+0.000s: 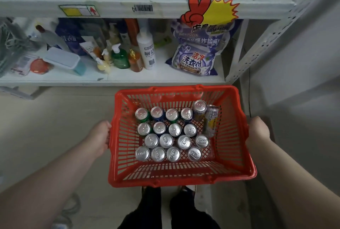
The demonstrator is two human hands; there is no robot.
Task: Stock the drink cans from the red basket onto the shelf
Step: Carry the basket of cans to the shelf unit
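Forearms: both reach forward from the near corners, spread wide so each meets one side of the load.
Left hand (100,136): grips the left rim of the red basket (184,177), fingers curled at the edge.
Right hand (258,129): pressed to the right rim; its fingers are hidden behind the basket wall, so its grip cannot be told.
Basket position: held level above the person's dark shoes (150,203), just near of the shelf (128,81), probably to bring the stock within reach.
Drink cans (166,140): all still inside the basket, upright in tight rows, tabs up, which should make each easy to pick from above.
Tall can (211,118): leans on the right wall at the far right.
Shelf contents: bottles (145,48) and a detergent bag (191,59) stand on the lower board.
Stage: judged as arrival; no can is stocked yet.
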